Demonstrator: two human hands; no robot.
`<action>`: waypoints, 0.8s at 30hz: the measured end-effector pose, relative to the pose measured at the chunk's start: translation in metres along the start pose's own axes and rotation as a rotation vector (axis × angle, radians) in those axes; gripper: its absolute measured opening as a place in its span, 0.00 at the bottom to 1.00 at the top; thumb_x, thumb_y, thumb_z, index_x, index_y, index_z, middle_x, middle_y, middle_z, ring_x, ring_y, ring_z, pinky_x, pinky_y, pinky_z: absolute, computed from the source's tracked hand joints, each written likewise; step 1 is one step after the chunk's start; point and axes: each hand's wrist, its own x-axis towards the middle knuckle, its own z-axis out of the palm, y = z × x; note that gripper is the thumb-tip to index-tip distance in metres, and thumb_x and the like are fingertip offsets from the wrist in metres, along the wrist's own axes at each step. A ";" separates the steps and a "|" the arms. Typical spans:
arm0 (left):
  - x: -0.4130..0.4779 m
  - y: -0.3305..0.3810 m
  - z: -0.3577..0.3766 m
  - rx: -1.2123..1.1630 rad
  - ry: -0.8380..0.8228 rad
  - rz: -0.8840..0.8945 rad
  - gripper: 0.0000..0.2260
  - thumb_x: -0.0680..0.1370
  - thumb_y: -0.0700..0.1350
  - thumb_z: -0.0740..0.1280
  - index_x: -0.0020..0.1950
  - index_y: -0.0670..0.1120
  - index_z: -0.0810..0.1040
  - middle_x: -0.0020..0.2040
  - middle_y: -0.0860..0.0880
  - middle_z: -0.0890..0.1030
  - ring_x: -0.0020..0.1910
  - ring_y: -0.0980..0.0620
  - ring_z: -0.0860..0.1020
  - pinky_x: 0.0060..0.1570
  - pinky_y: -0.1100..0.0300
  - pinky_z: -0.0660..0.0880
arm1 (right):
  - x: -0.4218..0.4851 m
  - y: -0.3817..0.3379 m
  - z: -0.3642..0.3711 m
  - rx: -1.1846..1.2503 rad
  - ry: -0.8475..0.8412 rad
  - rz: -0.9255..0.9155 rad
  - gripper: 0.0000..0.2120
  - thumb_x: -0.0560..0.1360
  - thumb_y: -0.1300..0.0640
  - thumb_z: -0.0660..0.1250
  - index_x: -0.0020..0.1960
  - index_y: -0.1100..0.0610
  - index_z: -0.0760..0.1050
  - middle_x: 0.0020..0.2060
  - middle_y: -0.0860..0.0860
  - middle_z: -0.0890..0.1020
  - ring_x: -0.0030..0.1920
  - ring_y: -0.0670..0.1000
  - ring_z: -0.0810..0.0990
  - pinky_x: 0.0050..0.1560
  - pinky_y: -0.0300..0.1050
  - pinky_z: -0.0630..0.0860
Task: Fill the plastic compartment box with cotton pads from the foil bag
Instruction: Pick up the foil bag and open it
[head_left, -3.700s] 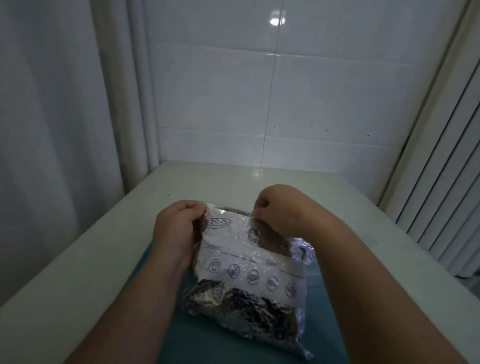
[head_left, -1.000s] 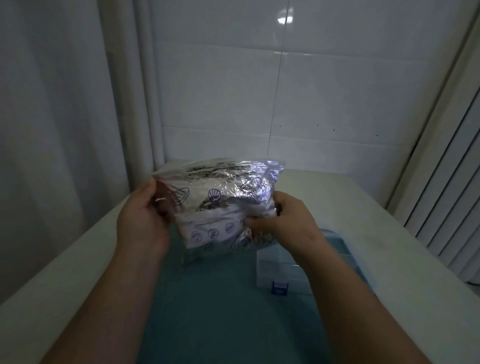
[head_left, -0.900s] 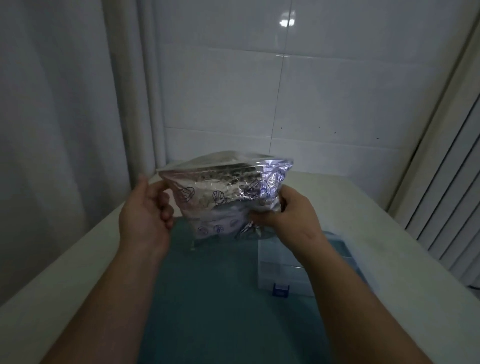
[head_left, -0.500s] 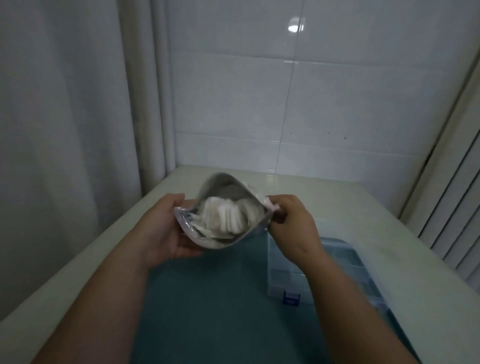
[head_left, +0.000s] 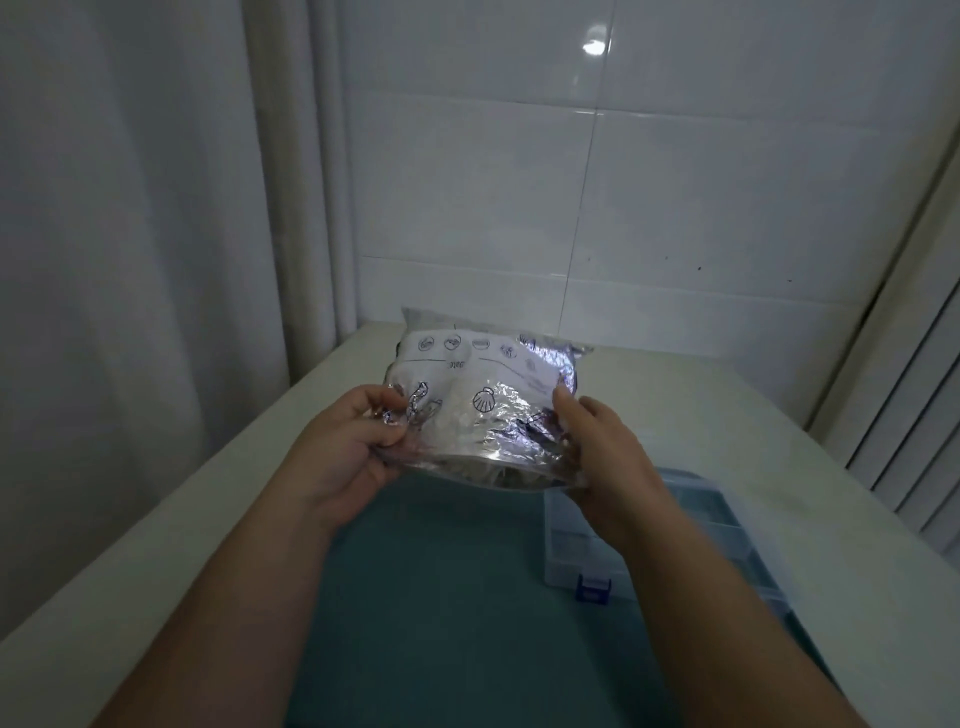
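Note:
A silver foil bag (head_left: 488, 400) with shell prints and a white label hangs in the air above the teal mat (head_left: 457, 597). Its opened mouth faces down towards me and its bottom points away. My left hand (head_left: 348, 447) pinches the bag's left mouth corner. My right hand (head_left: 602, 447) grips the right corner. The cotton pads inside are hidden by the foil. The clear plastic compartment box (head_left: 670, 540) lies open on the mat to the right, with a blue latch (head_left: 594, 591) at its front; my right forearm covers part of it.
The mat lies on a pale table (head_left: 810, 467) set against a white tiled wall (head_left: 623, 208). A white curtain (head_left: 130, 260) hangs at the left and slatted blinds (head_left: 914, 415) stand at the right.
The bag was sealed and lying on the mat, then lifted and opened to show the pads. Since half a second ago it has tipped mouth-down towards me, hiding the pads.

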 end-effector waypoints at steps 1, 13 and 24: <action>0.000 -0.001 0.000 0.018 0.010 0.013 0.17 0.74 0.23 0.57 0.43 0.45 0.71 0.39 0.40 0.77 0.31 0.47 0.76 0.33 0.56 0.78 | -0.001 0.000 0.001 -0.007 -0.035 -0.006 0.32 0.70 0.43 0.73 0.68 0.57 0.70 0.56 0.57 0.82 0.50 0.56 0.84 0.52 0.56 0.81; 0.004 0.001 -0.016 0.187 0.045 -0.076 0.23 0.70 0.63 0.66 0.58 0.51 0.82 0.55 0.47 0.85 0.54 0.45 0.81 0.57 0.45 0.76 | -0.004 0.003 0.008 -0.407 -0.052 -0.287 0.08 0.73 0.61 0.72 0.50 0.51 0.78 0.41 0.49 0.85 0.41 0.49 0.85 0.40 0.44 0.80; 0.000 -0.001 -0.004 0.015 0.056 0.051 0.09 0.72 0.45 0.71 0.50 0.46 0.81 0.50 0.42 0.85 0.47 0.43 0.84 0.51 0.47 0.80 | -0.007 0.006 0.020 -0.396 -0.059 -0.291 0.22 0.67 0.33 0.69 0.55 0.43 0.74 0.50 0.46 0.83 0.52 0.50 0.82 0.57 0.57 0.78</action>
